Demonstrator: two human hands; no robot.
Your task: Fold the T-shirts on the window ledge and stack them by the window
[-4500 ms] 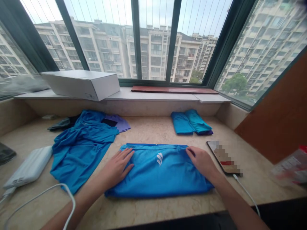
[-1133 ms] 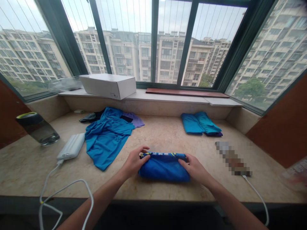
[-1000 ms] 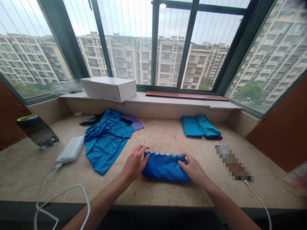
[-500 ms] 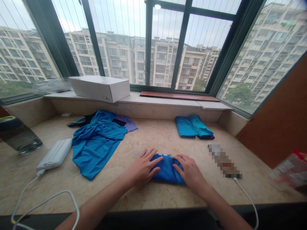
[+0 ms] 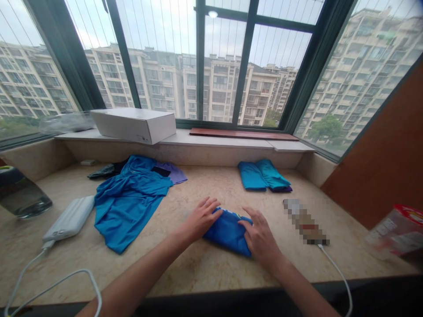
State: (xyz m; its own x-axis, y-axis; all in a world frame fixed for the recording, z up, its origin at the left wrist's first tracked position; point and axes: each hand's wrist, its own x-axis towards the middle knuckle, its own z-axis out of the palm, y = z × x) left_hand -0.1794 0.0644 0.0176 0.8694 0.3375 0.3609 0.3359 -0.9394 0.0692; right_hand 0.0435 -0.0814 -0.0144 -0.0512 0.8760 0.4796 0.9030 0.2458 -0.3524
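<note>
A small folded bundle of bright blue clothing (image 5: 228, 233) with white lettering along its far edge lies near the counter's front, slightly turned. At its far left corner, my left hand (image 5: 202, 218) closes over the edge, fingers on top. My right hand (image 5: 261, 235) grips the right edge, thumb and forefinger curled at the fabric. Both palms hide parts of the bundle. To the left is a crumpled teal-blue garment (image 5: 132, 198), spread out over purple cloth (image 5: 177, 173) and dark cloth (image 5: 104, 171). Folded teal garments (image 5: 253, 176) lie side by side at the back right.
On the left stand a water bottle (image 5: 23, 193) and a white power bank (image 5: 69, 218) with a cable. A pixelated phone-like object (image 5: 306, 222) with a cable and a red-lidded clear container (image 5: 393, 231) are on the right. A white box (image 5: 134, 125) rests on the window sill.
The blue bundle has turned, its right end now nearer me. My left hand has moved to its far left corner, and my right hand has shifted to the right edge. The view has tilted slightly.
</note>
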